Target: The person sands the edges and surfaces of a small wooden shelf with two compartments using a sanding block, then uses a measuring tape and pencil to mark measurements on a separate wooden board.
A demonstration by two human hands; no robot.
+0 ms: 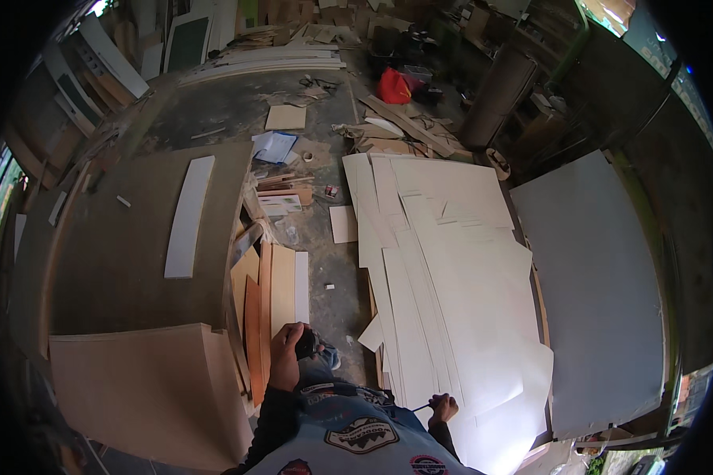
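Note:
My left hand (284, 358) is raised at the lower middle, its fingers closed round a small black rounded object (306, 343) whose kind I cannot make out. Lower and to the right, my right hand (445, 408) is closed in a pinch on a thin dark pencil-like stick (422, 408) that points left. This hand is over or beside the near left part of a stack of large white sheets (475, 293); whether it touches them I cannot tell. Nearest to my left hand are long wooden strips (280, 289) and a white strip (302, 285).
At left stands a brown work table (119, 229) with a white board strip (190, 215) on it. A large grey panel (590, 293) lies at right. Scraps, papers (275, 147), a beige square board (286, 118) and a red bag (394, 85) litter the floor ahead.

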